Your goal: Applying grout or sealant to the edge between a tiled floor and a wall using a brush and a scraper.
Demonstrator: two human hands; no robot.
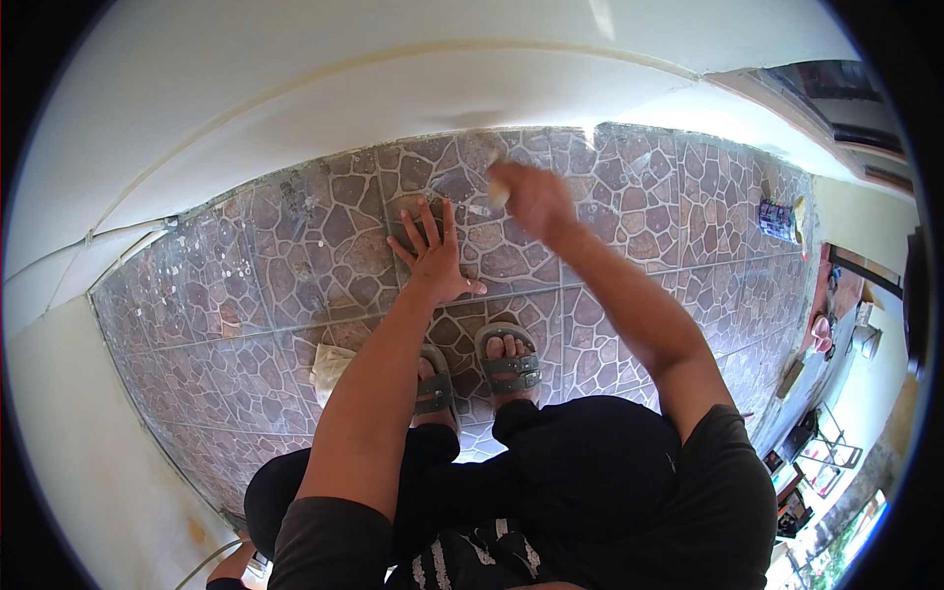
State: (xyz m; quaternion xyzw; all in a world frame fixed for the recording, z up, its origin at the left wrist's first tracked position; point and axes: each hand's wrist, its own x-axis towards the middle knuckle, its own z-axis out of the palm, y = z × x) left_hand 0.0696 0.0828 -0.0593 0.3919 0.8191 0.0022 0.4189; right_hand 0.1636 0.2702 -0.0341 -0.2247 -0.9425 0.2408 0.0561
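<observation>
Left hand (433,258) flat on stone-pattern floor (629,226); right hand (531,197) grips pale lump (499,194).

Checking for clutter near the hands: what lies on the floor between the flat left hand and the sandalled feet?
In the head view, only bare stone-pattern floor tile lies between the left hand and the sandals; the pale folded cloth sits off to the left.

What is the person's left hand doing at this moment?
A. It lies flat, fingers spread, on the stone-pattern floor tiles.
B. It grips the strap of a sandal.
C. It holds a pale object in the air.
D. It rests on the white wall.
A: the left hand lies palm down with fingers spread on the floor tiles, while the right hand holds the small pale object.
</observation>
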